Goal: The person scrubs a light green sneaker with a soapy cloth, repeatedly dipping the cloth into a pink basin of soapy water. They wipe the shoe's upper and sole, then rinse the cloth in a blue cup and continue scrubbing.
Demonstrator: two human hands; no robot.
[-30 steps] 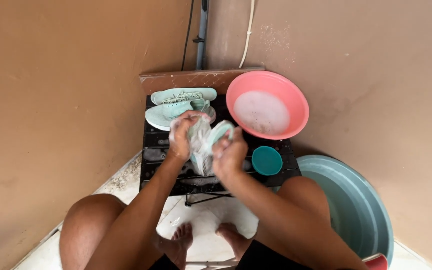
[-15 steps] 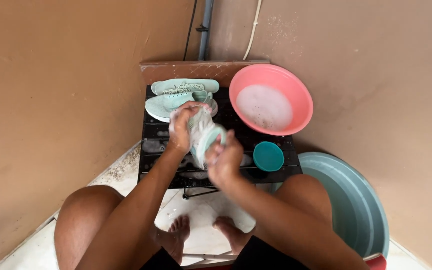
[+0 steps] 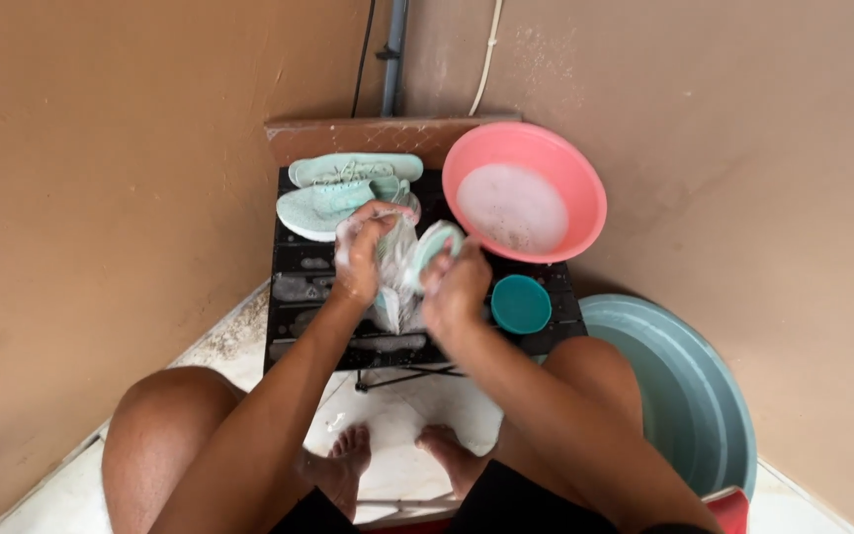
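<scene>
Your left hand (image 3: 363, 252) closes its fingers around a wet, soapy mint-green shoe (image 3: 402, 272), held upright above the black slatted stand (image 3: 294, 287); your right hand (image 3: 457, 287) clamps a pale rounded scrubber (image 3: 437, 242) against it. Suds coat the knit upper, so scrubbing appears under way and rinsing remains. On the far left, two matching knit shoes (image 3: 333, 198) lie on the stand. The smooth pink plastic basin (image 3: 575, 183) holds cloudy water; a teal round lid (image 3: 521, 304) sits beside it.
</scene>
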